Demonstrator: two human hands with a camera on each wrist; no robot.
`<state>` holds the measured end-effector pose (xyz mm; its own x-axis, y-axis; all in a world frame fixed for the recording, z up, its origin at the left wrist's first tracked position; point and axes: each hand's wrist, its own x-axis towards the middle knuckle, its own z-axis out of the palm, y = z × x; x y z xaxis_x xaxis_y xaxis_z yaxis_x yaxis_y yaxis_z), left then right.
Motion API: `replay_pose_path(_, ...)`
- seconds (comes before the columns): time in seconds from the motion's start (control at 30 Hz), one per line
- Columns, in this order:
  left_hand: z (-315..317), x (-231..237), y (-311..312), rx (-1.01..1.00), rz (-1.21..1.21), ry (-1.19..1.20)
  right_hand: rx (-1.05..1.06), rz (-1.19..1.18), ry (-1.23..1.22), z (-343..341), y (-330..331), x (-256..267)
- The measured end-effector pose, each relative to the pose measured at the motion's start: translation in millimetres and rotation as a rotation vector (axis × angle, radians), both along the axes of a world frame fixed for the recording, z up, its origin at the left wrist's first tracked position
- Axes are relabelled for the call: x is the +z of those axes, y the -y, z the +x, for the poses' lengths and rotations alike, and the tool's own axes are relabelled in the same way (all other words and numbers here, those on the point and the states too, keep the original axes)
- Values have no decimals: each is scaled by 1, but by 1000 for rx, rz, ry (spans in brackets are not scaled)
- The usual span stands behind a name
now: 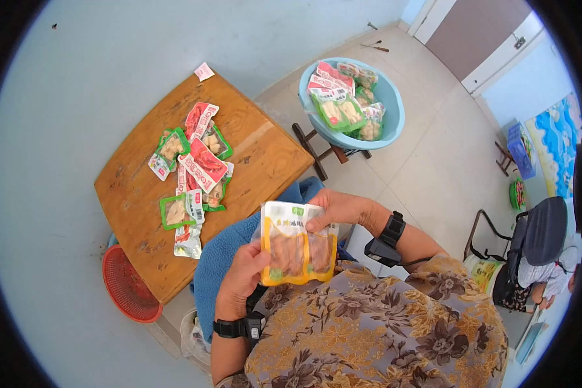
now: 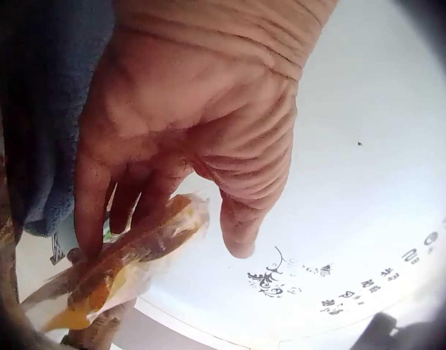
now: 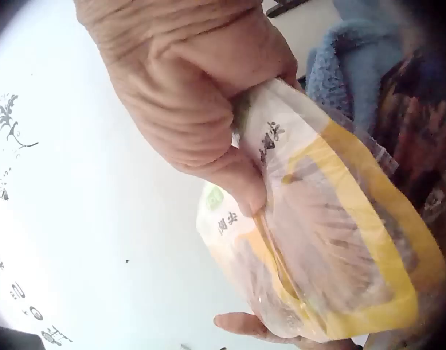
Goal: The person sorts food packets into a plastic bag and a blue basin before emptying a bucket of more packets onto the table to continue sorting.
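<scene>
Viewed from my position in the room, the table (image 1: pixel 265 149) has a flat, brown wooden top with visible grain and worn marks. A loose cluster of sealed packs rests on the top: overlapping red-and-white packs (image 1: pixel 205 167), with green-edged packs (image 1: pixel 172 147) of pale contents set among them. At one corner, apart from the cluster, lies a small pink-and-white packet (image 1: pixel 204 71). The floor (image 1: pixel 427 145), laid with pale tiles, carries a dark wooden stand (image 1: pixel 309 150) beside the table.

Downward head view, close wrist views, package (image 1: pixel 291 249) seemingly in all.
</scene>
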<state>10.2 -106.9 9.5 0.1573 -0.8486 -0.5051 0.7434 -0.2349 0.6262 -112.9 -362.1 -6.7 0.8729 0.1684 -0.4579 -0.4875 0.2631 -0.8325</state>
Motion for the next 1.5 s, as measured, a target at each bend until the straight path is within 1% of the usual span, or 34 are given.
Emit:
replay_pose_path(0.03,0,-2,-2,27,-51,-57,-63,4,-31,-1,0,-1)
replay_pose_path(0.07,-1,-4,-3,53,-101,-114,-63,5,-32,-2,-1,-4)
replay_pose_path(0.1,-2,-8,-3,52,-99,-114,-114,55,-18,-2,-2,-10)
replay_pose_path(0.13,-4,-11,-3,53,-130,-57,-165,107,-5,-2,-3,-13)
replay_pose_path(0.17,-6,-12,-3,53,-160,0,-165,109,-5,-3,-5,-14)
replay_pose_path(0.23,-12,-5,-1,82,-167,20,-269,160,-42,-3,-8,-15)
replay_pose_path(0.3,-17,-3,3,110,-175,41,-304,193,-55,-4,-10,-18)
replay_pose_path(0.33,-19,-3,7,173,-169,44,-338,225,-70,-3,-11,-19)
replay_pose_path(0.37,-20,-3,11,236,-164,47,-337,227,-70,-3,-12,-17)
replay_pose_path(0.4,-20,0,14,236,-162,47,-342,220,-70,-2,-13,-13)
replay_pose_path(0.47,-20,6,20,263,-42,39,-348,214,-70,-1,-13,-13)
replay_pose_path(0.53,-21,4,22,282,-50,50,-350,119,-50,0,-12,-16)
replay_pose_path(0.57,-22,3,23,303,-58,61,-352,119,-48,0,-11,-15)
replay_pose_path(0.63,-19,1,21,306,-37,44,-354,199,-55,0,-11,-14)
replay_pose_path(0.67,-18,0,20,312,-16,26,-354,200,-55,-1,-11,-12)
replay_pose_path(0.73,-18,4,22,322,-22,36,-359,306,-87,-2,-14,-7)
replay_pose_path(0.77,-18,5,22,331,-28,45,-357,307,-88,-3,-15,-8)
replay_pose_path(0.83,-17,1,21,327,-32,53,-414,509,-78,-8,-15,-9)
replay_pose_path(0.87,-16,0,21,323,-38,61,-414,508,-77,-10,-15,-9)
replay_pose_path(0.93,-15,4,23,339,-47,46,-459,679,31,-15,-18,-9)
replay_pose_path(1.07,-16,5,28,398,-73,7,-503,673,114,-21,-38,2)
replay_pose_path(1.13,-13,3,29,399,-85,7,-622,743,178,-23,-53,14)
replay_pose_path(1.17,-12,2,29,401,-97,8,-620,743,178,-23,-60,14)
replay_pose_path(1.23,-12,4,31,387,-71,25,-721,603,121,-23,-71,14)
replay_pose_path(1.3,-13,4,32,371,-47,42,-731,567,103,-22,-67,12)
replay_pose_path(1.37,-15,3,33,320,-82,55,-743,533,85,-22,-59,9)
replay_pose_path(1.43,-12,-9,31,277,-67,69,-754,577,105,-21,-41,9)
replay_pose_path(1.47,-10,-15,30,237,-53,83,-782,550,137,-23,-33,14)
replay_pose_path(1.5,-8,-17,28,240,-56,82,-780,547,137,-24,-21,16)
